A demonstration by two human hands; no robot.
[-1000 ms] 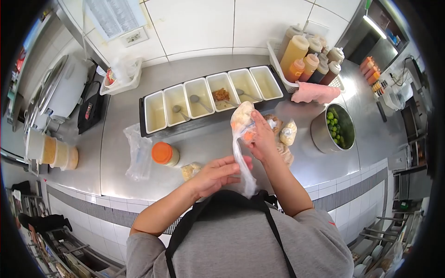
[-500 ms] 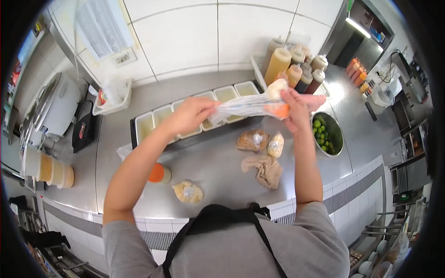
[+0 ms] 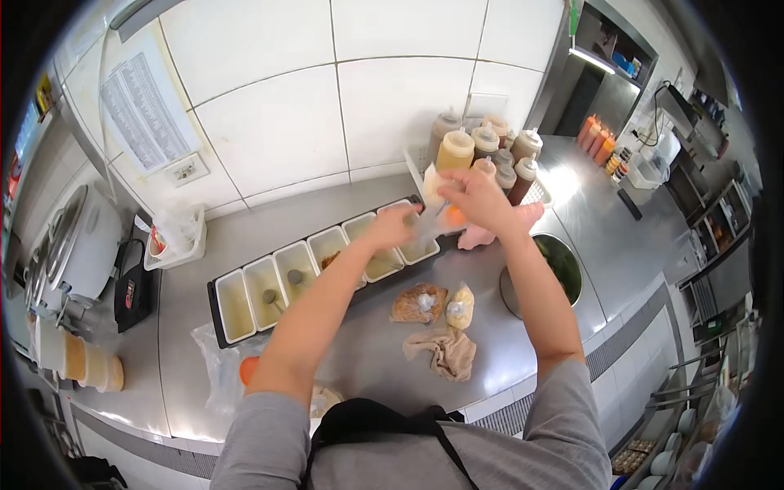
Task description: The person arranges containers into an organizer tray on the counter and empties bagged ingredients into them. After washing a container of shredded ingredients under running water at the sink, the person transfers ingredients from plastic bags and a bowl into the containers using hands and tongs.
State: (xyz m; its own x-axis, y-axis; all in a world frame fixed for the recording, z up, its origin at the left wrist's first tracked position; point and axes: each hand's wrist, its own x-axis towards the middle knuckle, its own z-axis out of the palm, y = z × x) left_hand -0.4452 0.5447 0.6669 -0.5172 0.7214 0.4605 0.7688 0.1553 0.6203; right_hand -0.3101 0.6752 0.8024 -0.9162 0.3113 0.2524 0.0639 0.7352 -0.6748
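A clear plastic bag (image 3: 426, 227) with something orange (image 3: 454, 216) in or behind it stretches between my hands over the right end of the container row. My left hand (image 3: 395, 229) is closed on its left side, fingers partly blurred. At the other side, my right hand (image 3: 475, 201) pinches the bag, its fingertips beside a pale, whitish lump (image 3: 434, 184) whose kind I cannot make out. A pink, soft-looking item (image 3: 477, 237) shows below and right of my right hand. White containers (image 3: 237, 306) in a black rack stand under my forearms, some with ladles (image 3: 271, 297).
Squeeze bottles (image 3: 455, 152) stand in a white basket behind my right hand. A metal bowl of green limes (image 3: 572, 261) sits right of my forearm. Nearer lie a brown-filled bag (image 3: 419, 303), a pale-filled bag (image 3: 460, 307), a beige cloth (image 3: 445, 353) and an orange-lidded jar (image 3: 248, 371).
My view has shifted and turned. My hands have come closer together, so the stretched bag is bunched shorter. The ladles in the left containers now show.
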